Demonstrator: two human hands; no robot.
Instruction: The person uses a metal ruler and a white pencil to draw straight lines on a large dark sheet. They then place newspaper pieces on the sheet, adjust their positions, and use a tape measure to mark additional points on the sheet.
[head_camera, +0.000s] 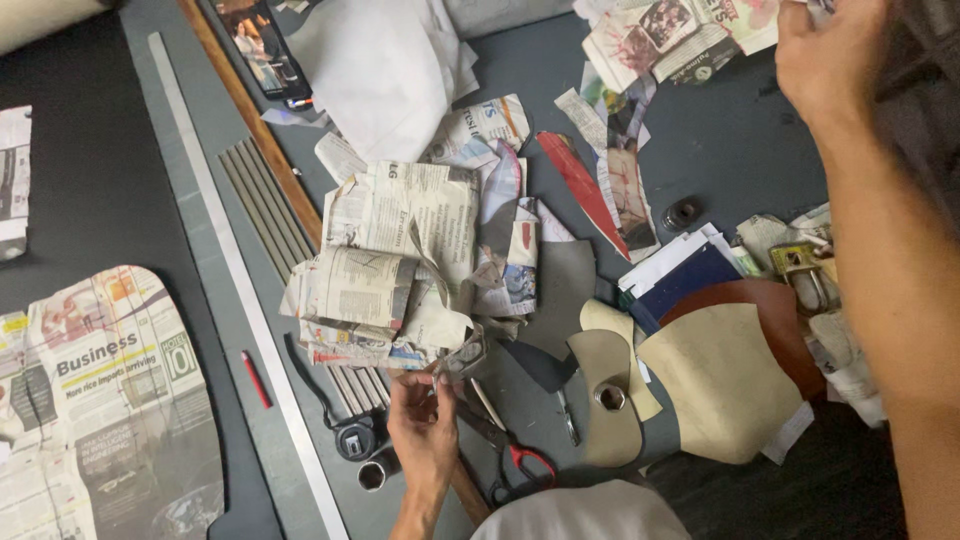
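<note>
Newsprint cut to a rounded shape (110, 400) lies at far left, beside a long metal ruler (250, 300) on the dark bench (720, 150). At centre, the left hand (425, 430) pinches a crumpled scrap of newspaper (462, 355) between closed fingers, just below a heap of folded newspaper (390, 270). Red-handled scissors (515, 455) rest just beside it. Tan leather pieces (720, 385) lie further right. Top right, the right hand (830, 55) reaches toward torn pages; its fingers cannot be told.

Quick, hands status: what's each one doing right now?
Left hand: closed, pinching a crumpled newspaper scrap.
Right hand: raised by the newspaper pages; grip cannot be told.
</note>
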